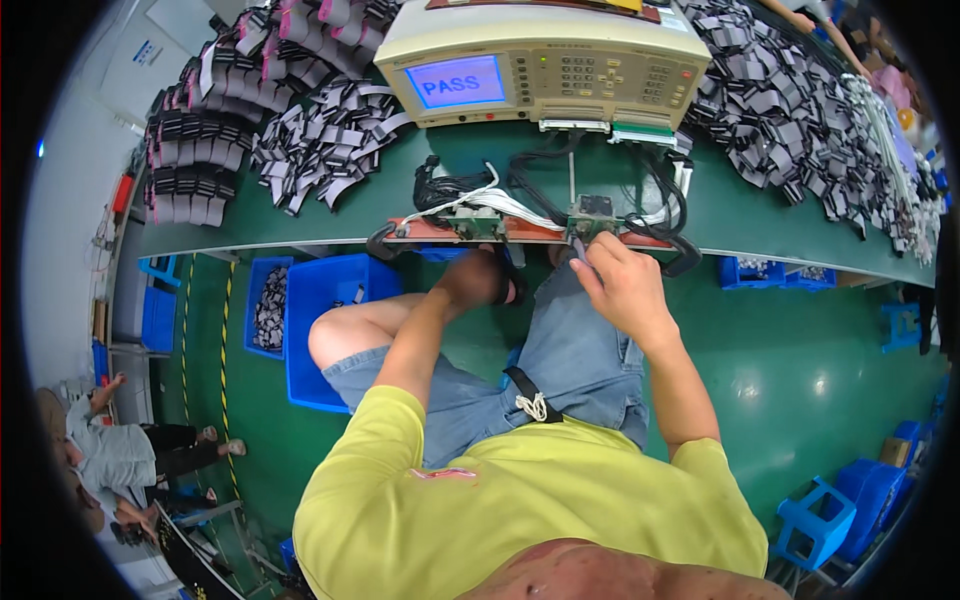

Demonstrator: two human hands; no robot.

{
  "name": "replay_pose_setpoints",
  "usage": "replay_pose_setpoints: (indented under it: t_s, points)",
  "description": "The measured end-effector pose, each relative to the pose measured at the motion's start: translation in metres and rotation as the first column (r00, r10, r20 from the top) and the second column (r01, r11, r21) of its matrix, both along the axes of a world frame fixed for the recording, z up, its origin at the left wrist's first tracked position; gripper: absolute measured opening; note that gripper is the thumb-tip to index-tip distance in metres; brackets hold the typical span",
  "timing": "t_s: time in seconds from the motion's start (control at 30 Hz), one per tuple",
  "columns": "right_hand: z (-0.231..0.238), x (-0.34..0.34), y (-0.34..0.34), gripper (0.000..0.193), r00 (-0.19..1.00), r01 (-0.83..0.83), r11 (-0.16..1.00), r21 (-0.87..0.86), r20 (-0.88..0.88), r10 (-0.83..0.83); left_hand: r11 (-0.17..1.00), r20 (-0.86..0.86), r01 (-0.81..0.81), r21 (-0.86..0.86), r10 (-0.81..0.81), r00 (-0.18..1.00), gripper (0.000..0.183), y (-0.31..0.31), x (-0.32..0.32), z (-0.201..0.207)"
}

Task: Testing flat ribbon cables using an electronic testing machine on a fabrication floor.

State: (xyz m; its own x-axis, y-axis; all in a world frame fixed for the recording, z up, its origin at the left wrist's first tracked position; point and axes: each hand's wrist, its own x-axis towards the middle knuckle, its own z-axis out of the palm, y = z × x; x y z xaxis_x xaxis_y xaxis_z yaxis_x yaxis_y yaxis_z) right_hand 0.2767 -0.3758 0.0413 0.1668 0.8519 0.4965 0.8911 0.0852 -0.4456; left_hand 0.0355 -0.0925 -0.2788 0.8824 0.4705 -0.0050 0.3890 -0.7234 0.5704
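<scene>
The right hand (pixel 622 285) pinches a thin grey ribbon cable (pixel 578 246) just below the small green test board (pixel 590 212) at the bench (pixel 780 215) edge, about 12 o'clock from the wrist. At 9 o'clock from it, the left hand (pixel 470 280) sits loosely curled under the fixture (pixel 470 224); whether it grips anything I cannot tell. The beige tester (pixel 545 60) stands at 12 o'clock.
</scene>
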Motion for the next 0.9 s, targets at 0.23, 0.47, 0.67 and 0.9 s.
replay_pose_setpoints:
  t_s: [0.23, 0.47, 0.67, 0.9]
  points:
    - [-0.005, 0.001, 0.000, 0.020, 1.000, 0.005, 0.998, 0.061, 0.016, -0.006, 0.971, -0.162, -0.013, 0.237, 0.053, 0.985, 0.027, 0.031, -0.006, -0.002]
    - [0.004, 0.005, -0.001, 0.023, 0.979, -0.154, 0.985, -0.082, 0.119, 0.163, 0.972, -0.413, 0.025, 0.235, 0.076, 0.907, 0.044, 0.003, 0.038, -0.021]
    - [-0.020, 0.014, -0.002, 0.027, 0.982, -0.148, 0.987, 0.059, 0.127, 0.140, 0.934, -0.612, 0.325, -0.150, -0.346, 0.711, 0.076, -0.018, 0.078, 0.062]
    - [-0.054, 0.016, -0.116, 0.034, 0.984, -0.135, 0.979, -0.150, 0.098, 0.151, 0.950, -0.430, 0.259, -0.173, -0.310, 0.848, 0.072, -0.056, 0.044, 0.098]
